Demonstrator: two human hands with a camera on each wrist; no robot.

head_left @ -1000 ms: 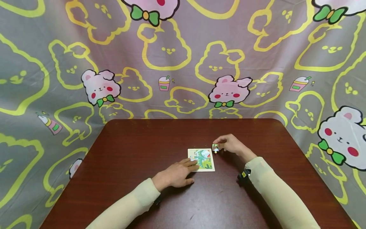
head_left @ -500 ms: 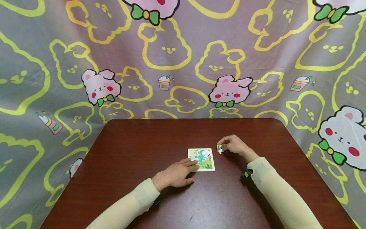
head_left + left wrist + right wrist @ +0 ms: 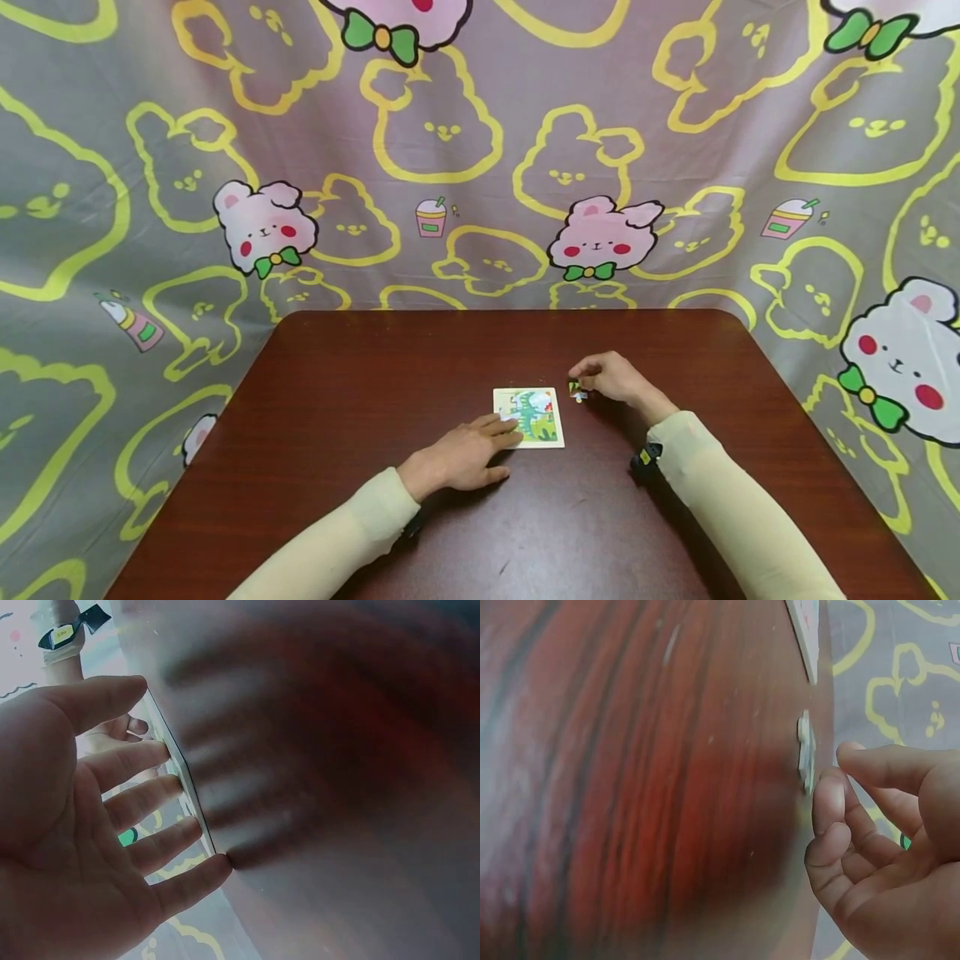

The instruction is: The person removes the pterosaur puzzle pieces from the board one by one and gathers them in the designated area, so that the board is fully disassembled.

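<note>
A soft grey cloth point(image 3: 480, 196) hangs all round, with bunnies and wobbly yellow lines on it. Next comes the worktop point(image 3: 360, 367), dark red-brown, smooth and a bit shiny, with round corners. Two pale, stretchy-looking sleeves point(image 3: 322, 542) reach over it. The left hand point(image 3: 463, 458) lies flat, its fingers straight and spread wide, with some tips resting on a thin square board point(image 3: 536, 421). The board has a cream rim and a green dinosaur on it. The right hand point(image 3: 609, 379) is bent over, its fingers curled and close together. A black band point(image 3: 647, 458) sits by the right cuff. Smallest is a flat little puzzle piece point(image 3: 578, 395) with a bumpy edge. It is on the worktop just right of the board, under the tips of the right hand. I can't tell if they pinch it or only touch it.

The head view shows the dinosaur. The left wrist view shows the open palm and the board's thin side. The right wrist view shows the piece's thick, pale edge.
</note>
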